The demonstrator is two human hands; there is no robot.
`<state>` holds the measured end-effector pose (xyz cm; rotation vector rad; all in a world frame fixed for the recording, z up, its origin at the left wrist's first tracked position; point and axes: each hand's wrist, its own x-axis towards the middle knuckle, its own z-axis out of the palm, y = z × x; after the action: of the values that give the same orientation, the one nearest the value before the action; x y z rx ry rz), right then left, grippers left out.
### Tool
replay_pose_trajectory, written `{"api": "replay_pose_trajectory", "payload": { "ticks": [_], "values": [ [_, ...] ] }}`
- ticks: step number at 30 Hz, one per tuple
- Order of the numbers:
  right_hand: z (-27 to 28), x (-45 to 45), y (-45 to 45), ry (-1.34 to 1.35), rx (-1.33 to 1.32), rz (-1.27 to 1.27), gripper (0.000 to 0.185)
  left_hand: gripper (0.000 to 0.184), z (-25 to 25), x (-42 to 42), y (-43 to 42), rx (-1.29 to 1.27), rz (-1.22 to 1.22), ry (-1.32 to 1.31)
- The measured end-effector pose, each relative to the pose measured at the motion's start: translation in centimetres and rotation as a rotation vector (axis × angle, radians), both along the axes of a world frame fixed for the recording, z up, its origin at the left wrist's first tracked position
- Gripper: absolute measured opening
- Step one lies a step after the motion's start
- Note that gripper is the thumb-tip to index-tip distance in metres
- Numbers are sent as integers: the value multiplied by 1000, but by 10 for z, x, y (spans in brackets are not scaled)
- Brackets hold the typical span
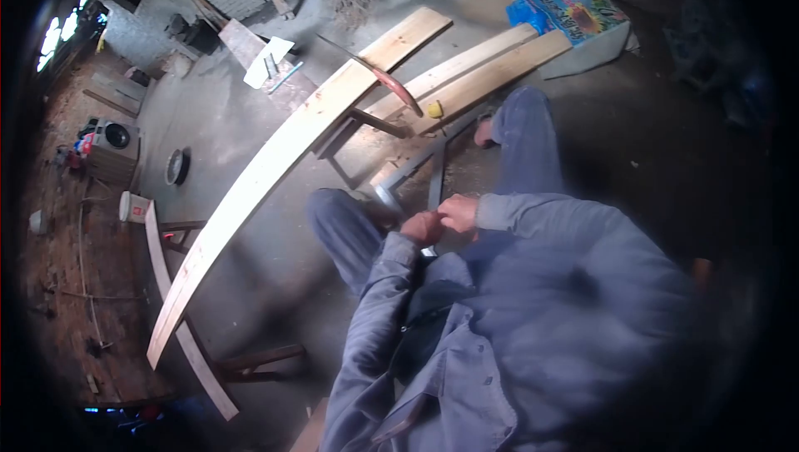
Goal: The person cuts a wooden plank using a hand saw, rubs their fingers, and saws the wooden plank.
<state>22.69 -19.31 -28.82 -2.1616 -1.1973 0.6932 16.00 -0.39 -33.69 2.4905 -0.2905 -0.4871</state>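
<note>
Both my hands meet in front of my lap, fingers touching. My left hand [422, 228] is closed, knuckles up. My right hand [458, 213] is closed with its fingers pressed against the left one. Whatever lies between the fingers, if anything, is hidden. A small shiny metal bit [429, 250] shows just below the left hand; I cannot tell its kind. Ahead, a grey metal frame [408, 173] stands between my knees. Beyond it a long pale plank [275, 148] lies raised, with a thin dark tool with a reddish-brown handle [399, 90] across it.
Two shorter boards [508, 77] lie beside the long plank, with a small yellow object [434, 109] near their end. A white container with a colourful bag [578, 15] stands at upper right. A wooden workbench [108, 260] and a narrow strip [187, 335] are at left.
</note>
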Motion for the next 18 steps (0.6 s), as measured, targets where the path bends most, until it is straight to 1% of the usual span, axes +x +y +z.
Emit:
{"api": "replay_pose_trajectory", "payload": {
  "ticks": [1,3,7,9,10,11,13,15,18],
  "values": [
    [-4,0,1,-21,-53,0,25,30,4,0,-1,-16,-3,11],
    [-7,0,2,-14,-79,19,26,30,12,-2,-2,-37,-11,17],
    [-10,0,3,-47,-53,18,26,27,1,-1,1,-43,-24,-72],
    [-7,1,3,-32,-77,26,27,27,-2,-2,1,-12,8,-51],
    [-6,1,3,-42,-27,44,28,27,-1,-2,1,-30,3,-40],
    [-4,0,3,-6,-43,25,28,28,2,-3,1,-32,7,-37],
    [-8,2,3,-23,-25,39,29,29,16,-4,-1,-37,15,-29],
    [-11,3,4,-66,-28,74,30,29,8,-2,2,-35,-4,-27],
    [-11,3,5,-48,-32,67,30,28,5,-4,3,-41,-20,-65]
  ]
}}
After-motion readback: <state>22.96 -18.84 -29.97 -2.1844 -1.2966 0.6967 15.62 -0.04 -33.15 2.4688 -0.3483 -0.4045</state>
